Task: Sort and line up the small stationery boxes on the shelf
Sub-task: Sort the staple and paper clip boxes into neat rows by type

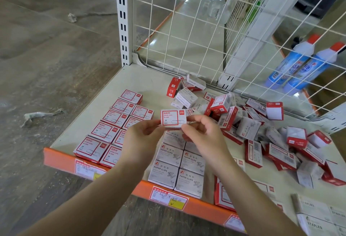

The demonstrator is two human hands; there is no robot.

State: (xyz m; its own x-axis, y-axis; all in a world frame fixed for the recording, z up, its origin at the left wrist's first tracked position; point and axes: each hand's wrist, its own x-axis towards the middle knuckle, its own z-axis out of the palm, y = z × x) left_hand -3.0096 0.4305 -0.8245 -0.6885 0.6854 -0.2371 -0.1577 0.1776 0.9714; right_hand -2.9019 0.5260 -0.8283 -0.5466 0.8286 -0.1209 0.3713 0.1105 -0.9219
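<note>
Our left hand (145, 134) and right hand (201, 132) pinch 1 red-framed white cardboard paper-clip box (173, 119), label up, checking its kind above the cream shelf (142, 78).

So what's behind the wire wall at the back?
Behind the wire grid stand two blue bottles with red caps, plus shiny floor. A white post hides whatever is behind it.

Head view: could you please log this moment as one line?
hands: left and right pinch clip box | where: above shelf | rows: partly lined | pile: unsorted
</note>
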